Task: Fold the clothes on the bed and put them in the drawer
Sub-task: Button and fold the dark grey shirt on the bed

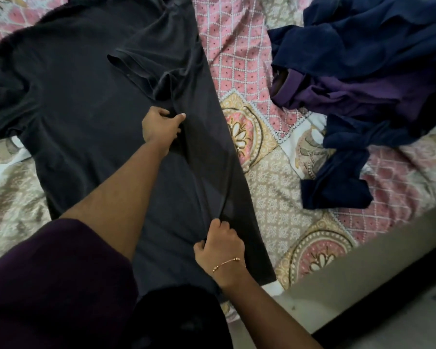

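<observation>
I see a black t-shirt (81, 96) spread flat on the bed (275, 197), collar end away from me, hem end near the bed's edge. Its right sleeve (141, 64) is already turned in over the chest. My left hand (161, 127) reaches out over the middle of the shirt, fingers and thumb curled, pinching a ridge of fabric just below that sleeve. My right hand (219, 245) is nearer to me, low on the shirt near the hem, fingers curled tight on the same raised crease. Between both hands the cloth stands up in a long straight fold line running down the shirt's right side. A thin gold bracelet (228, 263) sits on the right wrist. A dark maroon sleeve (48, 273) covers my left upper arm.

To the right, well apart from the shirt, a loose pile (375, 79) of unfolded clothes lies on the patterned bedspread: navy pieces on top and trailing toward the bed edge, a purple garment (337, 91) bunched in between. The drawer is out of view. Bed frame edge (363, 285) runs along the lower right.
</observation>
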